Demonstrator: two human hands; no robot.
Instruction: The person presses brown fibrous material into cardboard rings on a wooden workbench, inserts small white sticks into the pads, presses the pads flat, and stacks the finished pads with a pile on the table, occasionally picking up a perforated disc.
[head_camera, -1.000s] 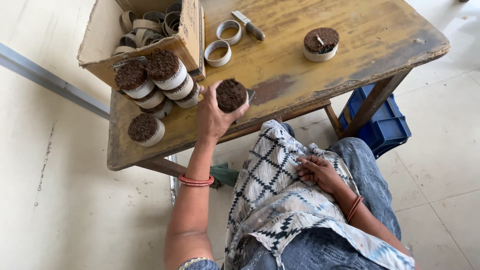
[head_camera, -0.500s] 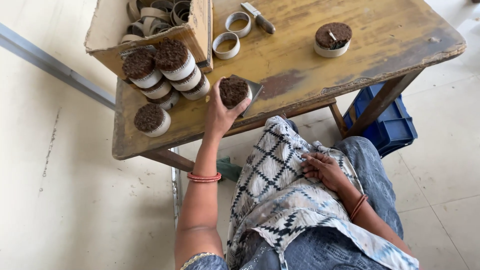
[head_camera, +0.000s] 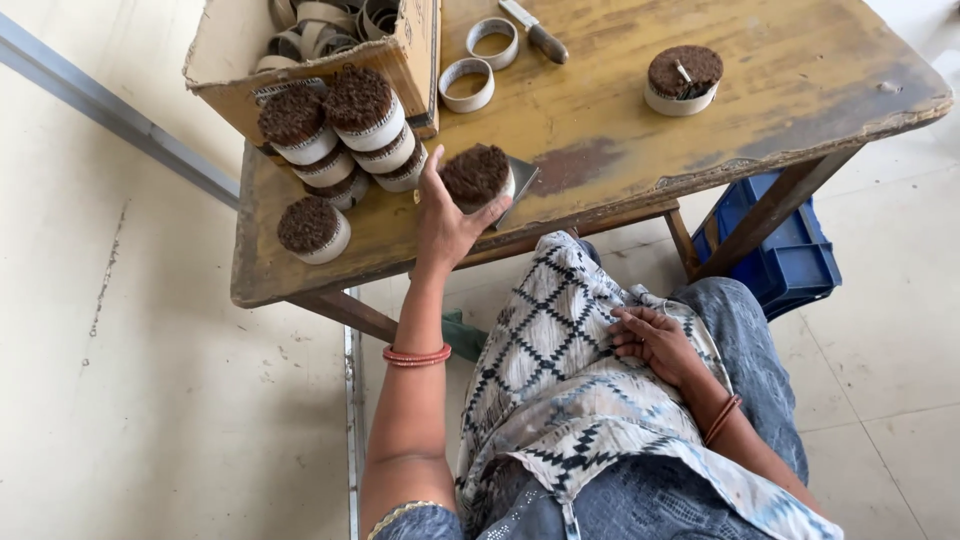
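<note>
Left hand (head_camera: 445, 222) grasping filled ring (head_camera: 478, 177) at table (head_camera: 600, 110) front edge beside leaning stack (head_camera: 350, 140), right hand (head_camera: 655, 342) slack on lap: risk of toppling stack through careless contact.

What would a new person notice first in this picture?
The left hand grips a white ring packed with dark brown fibre at the near edge of the worn yellow table. Beside it, similar filled rings are stacked against a cardboard box. The right hand rests on the lap.
</note>
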